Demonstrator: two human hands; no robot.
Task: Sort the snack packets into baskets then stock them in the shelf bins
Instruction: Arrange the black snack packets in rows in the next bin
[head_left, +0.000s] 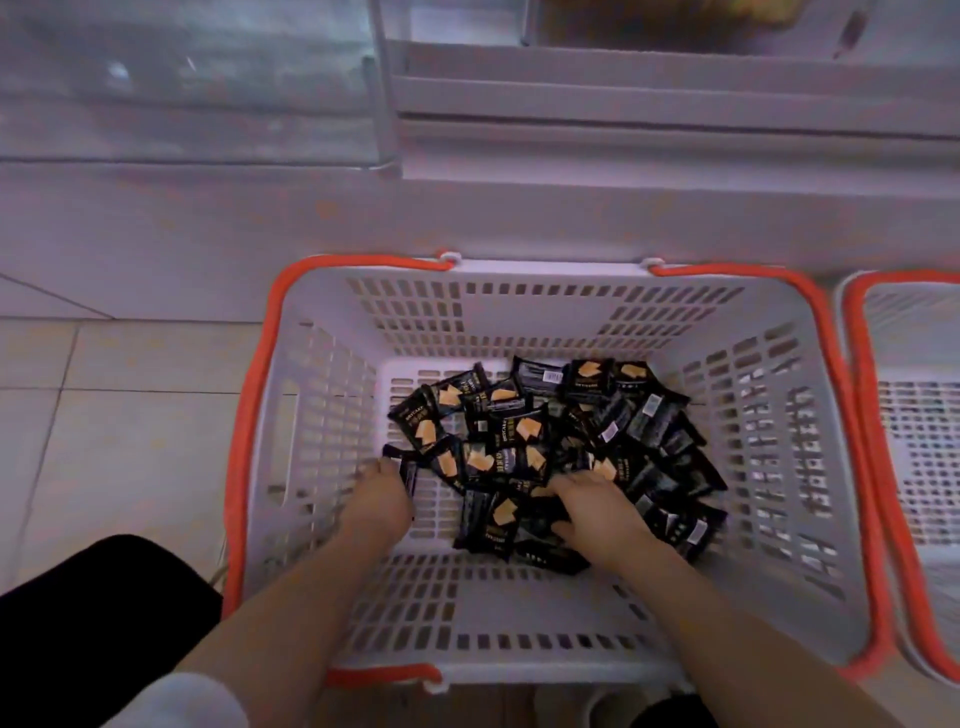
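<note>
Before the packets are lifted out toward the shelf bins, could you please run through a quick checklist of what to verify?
1. Both hands inside the grey basket: ok.
2. Left hand holds a black snack packet at the pile's left edge: cannot tell, the fingertips only reach it.
3. Right hand gripping packets: cannot tell, the fingers are buried in the pile.
4. Basket holds one kind only: ok, every visible packet is black with a yellow cracker picture.
5. Orange handles folded down, clear of the arms: ok.
6. Shelf bin ahead ready to receive: cannot tell, blurred.
</note>
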